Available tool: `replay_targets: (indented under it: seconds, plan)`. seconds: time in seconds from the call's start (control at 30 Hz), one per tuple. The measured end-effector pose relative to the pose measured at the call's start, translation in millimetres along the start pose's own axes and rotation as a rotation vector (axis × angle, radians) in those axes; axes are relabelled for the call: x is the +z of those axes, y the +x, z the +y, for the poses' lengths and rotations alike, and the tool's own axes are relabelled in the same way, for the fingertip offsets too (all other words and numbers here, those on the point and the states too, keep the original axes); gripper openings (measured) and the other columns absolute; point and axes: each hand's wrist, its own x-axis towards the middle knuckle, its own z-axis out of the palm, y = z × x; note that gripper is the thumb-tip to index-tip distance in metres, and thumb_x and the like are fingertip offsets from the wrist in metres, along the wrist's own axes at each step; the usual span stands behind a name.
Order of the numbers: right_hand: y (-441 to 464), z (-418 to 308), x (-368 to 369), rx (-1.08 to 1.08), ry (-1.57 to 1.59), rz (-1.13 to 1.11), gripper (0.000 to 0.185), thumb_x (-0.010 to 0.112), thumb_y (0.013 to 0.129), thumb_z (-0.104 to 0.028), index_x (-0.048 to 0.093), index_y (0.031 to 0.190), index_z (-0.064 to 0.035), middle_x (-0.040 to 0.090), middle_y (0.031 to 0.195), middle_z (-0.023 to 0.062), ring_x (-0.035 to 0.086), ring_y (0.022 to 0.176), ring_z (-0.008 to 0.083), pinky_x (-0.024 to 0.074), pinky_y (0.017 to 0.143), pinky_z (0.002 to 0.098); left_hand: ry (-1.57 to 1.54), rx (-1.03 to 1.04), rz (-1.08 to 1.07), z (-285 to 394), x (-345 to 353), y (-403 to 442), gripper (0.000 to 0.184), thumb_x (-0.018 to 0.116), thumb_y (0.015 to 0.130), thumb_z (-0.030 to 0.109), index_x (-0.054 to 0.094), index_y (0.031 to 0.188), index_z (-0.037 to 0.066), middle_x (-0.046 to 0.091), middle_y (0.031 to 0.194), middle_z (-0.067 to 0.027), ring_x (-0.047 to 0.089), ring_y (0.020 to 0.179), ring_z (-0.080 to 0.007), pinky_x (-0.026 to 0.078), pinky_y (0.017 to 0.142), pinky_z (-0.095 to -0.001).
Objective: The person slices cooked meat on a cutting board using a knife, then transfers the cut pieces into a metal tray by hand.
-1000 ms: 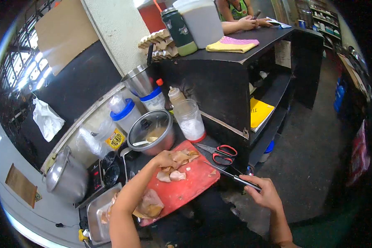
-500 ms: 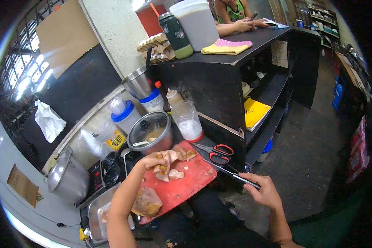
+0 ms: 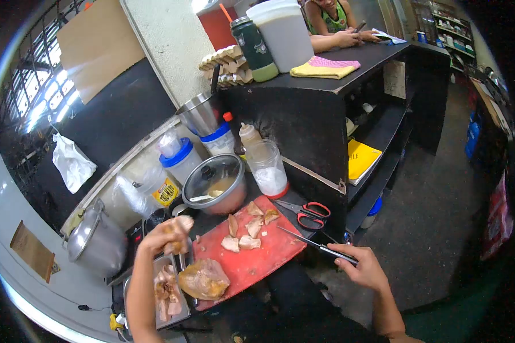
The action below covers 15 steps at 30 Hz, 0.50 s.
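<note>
My left hand (image 3: 165, 237) is closed on pieces of meat, raised above the upper end of a metal tray (image 3: 184, 311) that holds more cut meat. A knife (image 3: 303, 237) is in my right hand (image 3: 360, 264), its blade pointing left over the right edge of the red cutting board (image 3: 263, 261). Several cut chunks (image 3: 249, 242) lie on the upper part of the board. One large piece of meat (image 3: 205, 279) rests at the board's lower left. Red-handled scissors (image 3: 312, 215) lie just beyond the board.
A lidded bowl (image 3: 214, 183) and a red-based jar (image 3: 269, 174) stand behind the board. At left is a large pot (image 3: 97, 243). A black counter (image 3: 377, 60) bears a bottle (image 3: 254, 51), a white bucket (image 3: 283, 37) and a cloth (image 3: 326, 67). A person leans on it.
My left hand has taken meat off the board and moved left toward the tray. Several chunks stay behind on the board. My right hand still holds the knife in nearly the same place.
</note>
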Motion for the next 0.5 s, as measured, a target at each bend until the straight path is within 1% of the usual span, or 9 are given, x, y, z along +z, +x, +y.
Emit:
replay_targets:
  seconds: [0.07,0.13,0.17,0.2,0.27,0.33,0.37,0.43,0.5]
  plan:
    - [2,-1,1,-0.009,-0.017,-0.005,0.035,0.066,0.085,-0.009,0.065,0.12,-0.0061,0.069,0.112,0.016,0.069,0.098,0.0302,0.0526,0.085,0.037,0.067,-0.022,0.066,-13,-28,-35,0.048,0.072,0.075,0.007,0.058,0.121,0.003,0.065,0.096,-0.0034,0.063,0.083,-0.0137,0.054,0.073,-0.0292]
    - [6,5,8,-0.09,0.006,0.044,0.035,0.065,0.084,-0.005,0.066,0.118,-0.0048,0.069,0.09,0.0133,0.064,0.075,0.0211,0.0499,0.069,0.0322,0.12,-0.031,0.192,-25,-39,-73,0.042,0.072,0.076,0.008,0.062,0.117,0.004,0.066,0.093,-0.0029,0.063,0.08,-0.0128,0.054,0.07,-0.0284]
    - [7,6,10,-0.13,0.015,0.072,0.034,0.065,0.083,-0.003,0.067,0.117,-0.0042,0.068,0.08,0.0119,0.062,0.063,0.0165,0.0485,0.061,0.0299,0.107,-0.094,0.215,-35,-50,-90,0.039,0.073,0.077,0.008,0.064,0.114,0.005,0.067,0.092,-0.0026,0.064,0.078,-0.0127,0.053,0.068,-0.0279]
    - [8,4,9,-0.105,0.015,0.034,0.035,0.065,0.084,-0.005,0.066,0.119,-0.0062,0.069,0.088,0.0134,0.064,0.073,0.0215,0.05,0.068,0.0327,0.096,-0.157,0.235,-47,-60,-106,0.036,0.073,0.077,0.009,0.066,0.111,0.005,0.067,0.09,-0.0022,0.064,0.077,-0.0127,0.053,0.066,-0.0275]
    - [9,-2,8,-0.049,0.024,-0.03,0.036,0.065,0.086,-0.01,0.065,0.122,-0.0103,0.07,0.105,0.0163,0.069,0.092,0.0316,0.0529,0.082,0.0384,0.024,-0.183,0.084,-72,-78,-132,0.03,0.074,0.075,0.011,0.069,0.105,0.006,0.068,0.085,-0.004,0.064,0.074,-0.0123,0.052,0.063,-0.0262]
    - [9,-3,11,-0.094,-0.005,-0.045,0.036,0.065,0.086,-0.012,0.064,0.123,-0.012,0.07,0.098,0.0172,0.069,0.087,0.0329,0.0527,0.078,0.0394,0.33,-0.507,0.15,-106,-111,-148,0.028,0.072,0.075,0.011,0.069,0.103,0.005,0.069,0.081,-0.0071,0.065,0.071,-0.015,0.052,0.063,-0.0276]
    - [9,-2,13,-0.114,-0.021,-0.053,0.037,0.065,0.086,-0.013,0.064,0.123,-0.0129,0.07,0.094,0.0176,0.068,0.084,0.0335,0.0526,0.075,0.0399,0.488,-0.584,0.216,-129,-119,-154,0.028,0.071,0.075,0.011,0.069,0.103,0.005,0.069,0.081,-0.0075,0.065,0.071,-0.0152,0.052,0.064,-0.0279]
    - [9,4,16,-0.148,-0.05,-0.065,0.038,0.065,0.087,-0.014,0.063,0.125,-0.0142,0.069,0.089,0.0183,0.067,0.081,0.0344,0.0517,0.072,0.041,0.71,-0.511,0.375,-163,-131,-164,0.028,0.071,0.075,0.011,0.069,0.102,0.004,0.069,0.082,-0.0081,0.065,0.072,-0.0156,0.053,0.065,-0.0286]
    - [9,8,18,-0.186,-0.075,-0.052,0.039,0.064,0.087,-0.015,0.062,0.126,-0.0155,0.068,0.086,0.0188,0.067,0.079,0.0349,0.0513,0.071,0.0419,0.812,-0.406,0.472,-183,-137,-168,0.028,0.07,0.076,0.01,0.069,0.102,0.004,0.07,0.082,-0.0087,0.066,0.073,-0.0159,0.053,0.066,-0.0292]
